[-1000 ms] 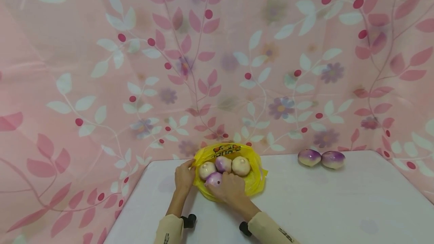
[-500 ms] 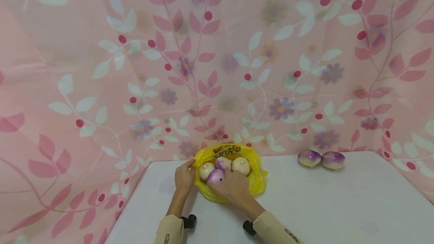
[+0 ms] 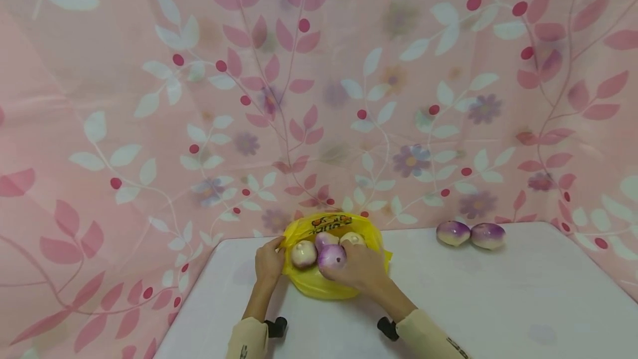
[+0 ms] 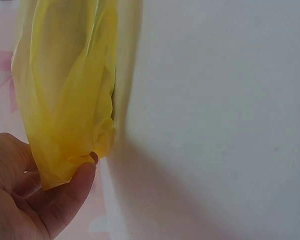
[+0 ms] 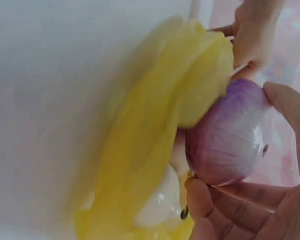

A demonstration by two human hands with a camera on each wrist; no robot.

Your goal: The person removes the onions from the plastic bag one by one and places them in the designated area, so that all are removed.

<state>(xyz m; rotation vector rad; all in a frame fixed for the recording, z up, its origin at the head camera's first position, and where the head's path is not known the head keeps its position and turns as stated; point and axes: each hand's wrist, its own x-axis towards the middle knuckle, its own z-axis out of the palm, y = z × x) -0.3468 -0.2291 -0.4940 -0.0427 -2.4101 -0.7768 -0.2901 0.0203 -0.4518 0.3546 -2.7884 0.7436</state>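
Note:
My right hand (image 3: 364,270) holds a purple-and-white onion (image 3: 330,258) over the mouth of a yellow plastic bag (image 3: 319,288). In the right wrist view, thumb and fingers curve round this onion (image 5: 227,135) from opposite sides. Behind it, in the bag, sit a pale onion (image 3: 303,255) on the left, a purple one (image 3: 323,239) in the middle and another pale one (image 3: 353,237), partly covered by the hand. At the bag's left rim is my left hand (image 3: 269,262). The left wrist view shows its thumb and fingers pinching the yellow plastic (image 4: 65,110).
Two more purple-and-white onions (image 3: 453,233) lie side by side toward the back right of the white-covered table (image 3: 473,298). A pink floral cloth (image 3: 319,98) hangs right behind the table's back edge. Black wrist cameras (image 3: 387,328) sit by both sleeves.
My right hand has moved to the right with the onion, uncovering more of the left pale onion and covering more of the right one. The left hand keeps its place on the bag.

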